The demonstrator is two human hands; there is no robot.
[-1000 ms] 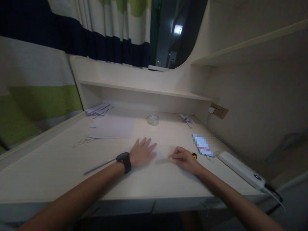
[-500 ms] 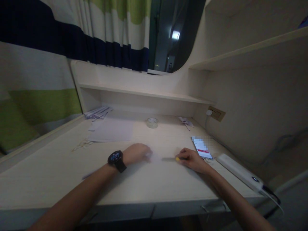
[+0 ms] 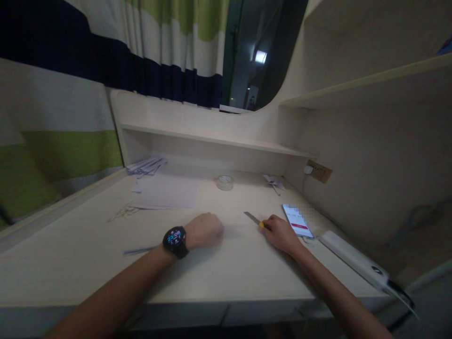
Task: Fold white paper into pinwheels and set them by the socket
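Knife (image 3: 261, 224) yellow and apparently black; curtain (image 3: 102, 61) banded green, white, navy.

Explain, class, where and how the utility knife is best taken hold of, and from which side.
Probably by the dark handle of the utility knife, behind the yellow part, coming from the right as the right hand does: the bare blade points left and away from the person, so this side avoids it.
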